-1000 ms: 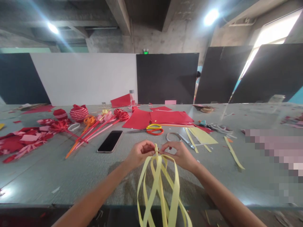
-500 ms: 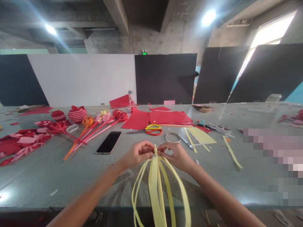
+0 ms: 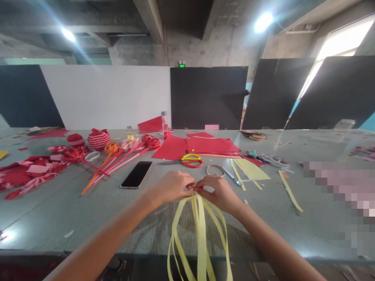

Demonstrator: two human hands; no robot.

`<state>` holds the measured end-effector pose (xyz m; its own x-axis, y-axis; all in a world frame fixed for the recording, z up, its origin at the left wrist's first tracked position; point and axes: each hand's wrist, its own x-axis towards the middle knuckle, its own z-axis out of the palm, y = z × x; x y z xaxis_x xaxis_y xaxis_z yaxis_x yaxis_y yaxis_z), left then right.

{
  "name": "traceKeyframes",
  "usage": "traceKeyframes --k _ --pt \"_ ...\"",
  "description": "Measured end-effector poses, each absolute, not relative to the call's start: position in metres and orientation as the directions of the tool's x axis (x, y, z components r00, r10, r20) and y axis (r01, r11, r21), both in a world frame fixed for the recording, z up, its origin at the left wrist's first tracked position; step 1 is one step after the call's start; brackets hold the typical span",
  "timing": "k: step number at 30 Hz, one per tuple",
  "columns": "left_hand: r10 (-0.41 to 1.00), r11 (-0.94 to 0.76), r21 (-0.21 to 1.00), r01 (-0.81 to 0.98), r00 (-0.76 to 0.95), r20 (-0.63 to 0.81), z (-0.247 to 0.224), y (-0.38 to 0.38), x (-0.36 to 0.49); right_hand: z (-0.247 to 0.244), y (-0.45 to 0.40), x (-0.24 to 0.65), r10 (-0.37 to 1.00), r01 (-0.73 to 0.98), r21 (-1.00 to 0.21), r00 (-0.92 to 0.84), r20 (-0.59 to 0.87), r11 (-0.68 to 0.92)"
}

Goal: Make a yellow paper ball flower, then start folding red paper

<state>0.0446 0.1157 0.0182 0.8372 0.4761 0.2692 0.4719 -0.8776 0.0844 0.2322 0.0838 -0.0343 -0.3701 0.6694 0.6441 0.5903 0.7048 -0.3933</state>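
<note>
1. A paper-craft workshop: scissors [image 3: 183, 160], red sheets [image 3: 212, 145] and paper scraps [image 3: 38, 169] lie on the bench [image 3: 158, 234].
2. Bare concrete beams [image 3: 150, 19] run overhead.
3. Black and white panels [image 3: 208, 97] stand behind the bench's far edge.

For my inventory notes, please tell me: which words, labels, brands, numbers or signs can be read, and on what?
No text can be read anywhere.
Green lit sign above the black panel: marks too small and blurred to read.
Phone and held yellow strips: no visible text.
</note>
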Motion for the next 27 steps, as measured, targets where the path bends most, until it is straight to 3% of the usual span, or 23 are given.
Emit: traceKeyframes --k 7,15,22,27 --pt "0.460 -0.884 0.100 0.456 0.815 0.353 -0.005 0.119 0.041 -0.031 0.087 0.238 0.684 0.482 -0.490 -0.437 0.584 0.727" --pt "0.515 -0.857 0.297 0.422 0.731 0.448 -0.011 0.118 0.034 -0.027 0.085 0.245 0.706 0.450 -0.545 -0.421 0.569 0.707" --pt "0.639 -0.754 0.550 0.360 0.596 0.486 -0.025 0.120 0.028 -0.035 0.086 0.240 0.718 0.492 -0.534 -0.353 0.599 0.687" --pt "0.688 -0.708 0.617 0.344 0.533 0.493 -0.035 0.121 0.028 -0.035 0.082 0.239 0.733 0.481 -0.560 -0.343 0.588 0.675"
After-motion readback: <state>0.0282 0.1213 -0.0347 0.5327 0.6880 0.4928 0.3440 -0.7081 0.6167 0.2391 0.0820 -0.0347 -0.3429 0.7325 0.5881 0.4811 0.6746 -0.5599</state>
